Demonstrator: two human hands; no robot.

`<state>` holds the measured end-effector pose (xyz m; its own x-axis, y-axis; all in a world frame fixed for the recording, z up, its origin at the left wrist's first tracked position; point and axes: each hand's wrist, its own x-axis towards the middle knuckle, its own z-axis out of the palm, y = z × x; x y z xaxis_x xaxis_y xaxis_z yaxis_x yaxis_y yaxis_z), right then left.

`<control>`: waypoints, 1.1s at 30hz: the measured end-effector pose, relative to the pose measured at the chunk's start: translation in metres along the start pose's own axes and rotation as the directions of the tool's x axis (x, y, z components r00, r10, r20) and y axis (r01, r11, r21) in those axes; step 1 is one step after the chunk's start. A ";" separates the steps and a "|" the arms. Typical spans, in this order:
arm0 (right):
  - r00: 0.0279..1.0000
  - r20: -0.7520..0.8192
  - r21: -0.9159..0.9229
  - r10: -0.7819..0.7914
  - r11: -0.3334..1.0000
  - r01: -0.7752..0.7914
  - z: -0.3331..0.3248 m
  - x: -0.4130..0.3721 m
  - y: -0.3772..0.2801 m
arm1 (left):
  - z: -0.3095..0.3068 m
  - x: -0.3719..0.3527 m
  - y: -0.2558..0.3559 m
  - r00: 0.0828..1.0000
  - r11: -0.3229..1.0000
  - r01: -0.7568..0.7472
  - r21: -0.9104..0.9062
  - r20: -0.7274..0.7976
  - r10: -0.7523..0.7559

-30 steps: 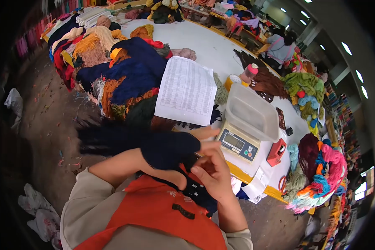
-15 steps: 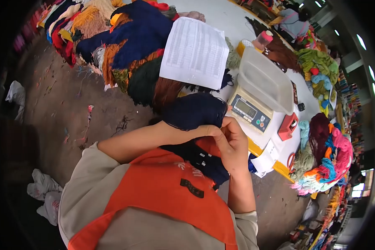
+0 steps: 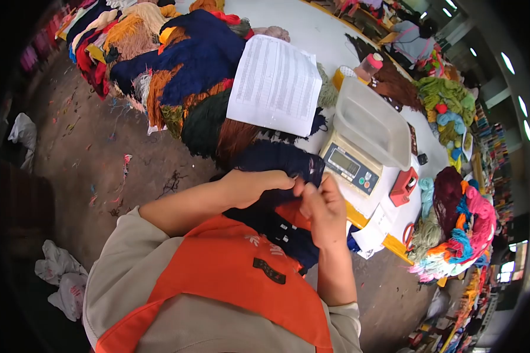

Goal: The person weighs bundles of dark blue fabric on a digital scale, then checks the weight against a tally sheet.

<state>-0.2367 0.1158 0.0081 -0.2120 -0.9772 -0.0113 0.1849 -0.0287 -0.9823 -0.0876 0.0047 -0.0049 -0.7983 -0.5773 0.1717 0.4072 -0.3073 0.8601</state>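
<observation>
A skein of navy yarn (image 3: 271, 156) lies bunched over my left hand (image 3: 268, 181), whose thumb stretches along the near side and whose fingers are mostly behind the strands. My right hand (image 3: 327, 209) is closed in a pinch at the skein's right end, its fingertips meeting those of the left; the exact strand between them is blurred. Below both hands, more dark yarn or cloth with small white tags (image 3: 284, 226) rests against my orange apron (image 3: 235, 253).
Ahead to the right, a digital scale (image 3: 347, 165) carries a clear plastic tray (image 3: 374, 123). A printed sheet (image 3: 274, 85) lies on heaped yarn (image 3: 203, 53). A red tape dispenser (image 3: 404, 187), scissors (image 3: 408, 232) and coloured skeins (image 3: 477, 217) are at the right. Another person (image 3: 412, 41) sits far back.
My right hand has shifted slightly down and the fingertips of both hands have moved at the skein's end. The skein has dropped and spread a little over the left hand.
</observation>
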 end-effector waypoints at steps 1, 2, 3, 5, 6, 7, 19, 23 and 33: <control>0.999 0.040 -0.059 -0.029 0.998 0.031 0.001 -0.001 0.000 | -0.003 0.001 0.000 1.000 1.000 0.018 0.002 0.024 -0.019; 0.999 0.030 -0.110 -0.028 0.993 0.031 -0.001 -0.002 0.002 | -0.011 0.005 -0.002 0.996 0.959 -0.025 0.284 0.092 -0.001; 0.999 0.020 -0.161 -0.027 0.986 0.030 -0.002 -0.003 0.004 | -0.004 0.003 0.013 0.993 0.898 -0.001 0.440 0.107 -0.052; 0.995 -0.061 -0.039 0.085 0.995 -0.088 -0.017 -0.007 0.001 | -0.011 0.002 0.017 0.955 0.761 -0.088 0.642 0.272 -0.118; 0.994 -0.093 -0.017 0.049 0.999 -0.051 -0.025 -0.009 -0.004 | -0.007 -0.002 0.041 0.898 0.812 0.053 0.581 0.328 -0.292; 0.987 -0.152 -0.011 0.054 0.998 -0.057 -0.034 -0.014 -0.007 | -0.015 -0.007 0.058 0.892 0.852 0.083 0.517 0.343 -0.295; 0.738 -0.626 -0.296 0.251 0.799 -0.523 -0.212 -0.144 0.046 | -0.282 -0.081 0.224 0.754 0.813 -0.493 -0.309 -0.618 0.222; 0.805 -0.589 -0.727 -0.077 0.486 -0.485 -0.336 -0.216 0.101 | -0.370 -0.116 0.273 0.492 0.797 -0.603 -0.021 -0.796 0.351; 0.537 -0.736 -0.159 0.411 0.667 -0.728 -0.275 -0.190 -0.021 | -0.249 -0.100 0.194 0.695 0.682 -0.625 -0.380 -0.668 0.265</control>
<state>-0.4645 0.3599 -0.0201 -0.7446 -0.3818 -0.5475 0.1252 0.7258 -0.6764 0.1816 -0.1853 0.0252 -0.1504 -0.9883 0.0267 0.9454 -0.1359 0.2963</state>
